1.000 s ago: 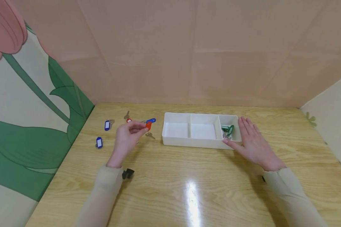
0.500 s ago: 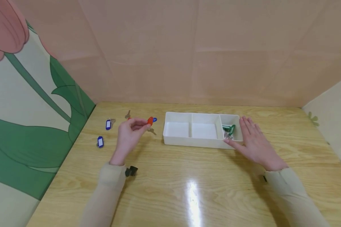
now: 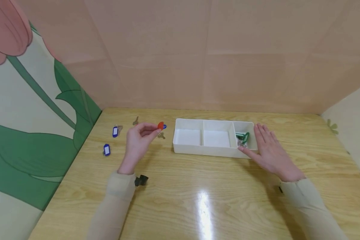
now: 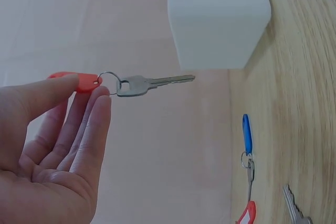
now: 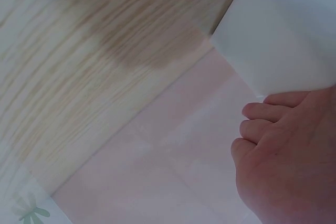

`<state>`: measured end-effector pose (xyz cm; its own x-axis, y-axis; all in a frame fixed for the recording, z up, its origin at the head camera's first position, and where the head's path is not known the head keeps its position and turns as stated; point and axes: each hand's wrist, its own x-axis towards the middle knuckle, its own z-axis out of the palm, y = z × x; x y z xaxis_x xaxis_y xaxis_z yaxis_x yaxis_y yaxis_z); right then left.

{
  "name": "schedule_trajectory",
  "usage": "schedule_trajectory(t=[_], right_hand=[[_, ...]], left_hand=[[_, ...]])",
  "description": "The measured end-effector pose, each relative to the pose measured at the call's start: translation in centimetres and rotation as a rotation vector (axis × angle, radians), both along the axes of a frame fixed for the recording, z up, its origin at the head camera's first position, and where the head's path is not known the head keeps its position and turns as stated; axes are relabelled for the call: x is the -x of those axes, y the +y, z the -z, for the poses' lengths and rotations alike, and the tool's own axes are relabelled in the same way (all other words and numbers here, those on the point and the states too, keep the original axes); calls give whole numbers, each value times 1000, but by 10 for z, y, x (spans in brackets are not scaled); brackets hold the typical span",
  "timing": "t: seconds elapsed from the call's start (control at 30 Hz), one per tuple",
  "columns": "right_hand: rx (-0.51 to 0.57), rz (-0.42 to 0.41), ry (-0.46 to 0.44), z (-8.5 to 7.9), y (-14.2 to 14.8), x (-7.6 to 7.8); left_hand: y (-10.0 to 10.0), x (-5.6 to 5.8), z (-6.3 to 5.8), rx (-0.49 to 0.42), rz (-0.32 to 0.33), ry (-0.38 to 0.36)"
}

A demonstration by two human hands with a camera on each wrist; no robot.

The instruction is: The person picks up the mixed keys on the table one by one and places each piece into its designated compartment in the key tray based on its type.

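Note:
My left hand (image 3: 138, 141) pinches a red key tag (image 4: 88, 81) between thumb and fingers, above the table left of a white three-section box (image 3: 210, 151). From the tag's ring hangs a silver key (image 4: 135, 86), clear of the table and pointing toward the box in the left wrist view. My right hand (image 3: 270, 153) rests against the box's right end, fingers straight along the side and thumb at the front rim. Green key tags (image 3: 245, 138) with metal parts lie in the right section; the middle and left sections hold nothing visible.
Two blue key tags (image 3: 115, 131) lie at the table's left. A third blue tag (image 4: 247, 134) with its key lies behind my left hand, near another red tag (image 4: 248, 212) and a loose-looking key (image 4: 294, 206). Walls border the table behind and at both sides.
My left hand has moved slightly right and up with the red key tag, which has turned in the fingers. My right hand stays at the box.

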<state>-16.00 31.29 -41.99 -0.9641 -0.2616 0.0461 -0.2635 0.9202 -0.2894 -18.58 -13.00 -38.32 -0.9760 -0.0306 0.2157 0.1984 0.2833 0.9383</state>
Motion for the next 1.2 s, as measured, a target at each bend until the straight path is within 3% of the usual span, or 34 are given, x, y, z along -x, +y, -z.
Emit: schedule_trajectory(t=[0.33, 0.7, 0.93, 1.2], right_hand=[[10, 0, 12, -1, 1, -1], [2, 8, -4, -1, 0, 0], [-11, 7, -8, -1, 0, 0], [-10, 3, -1, 0, 0, 1]], left_hand=[[6, 1, -1, -37, 29, 34], [18, -1, -8, -70, 50, 18], [32, -20, -39, -52, 62, 30], [38, -21, -43, -71, 74, 33]])
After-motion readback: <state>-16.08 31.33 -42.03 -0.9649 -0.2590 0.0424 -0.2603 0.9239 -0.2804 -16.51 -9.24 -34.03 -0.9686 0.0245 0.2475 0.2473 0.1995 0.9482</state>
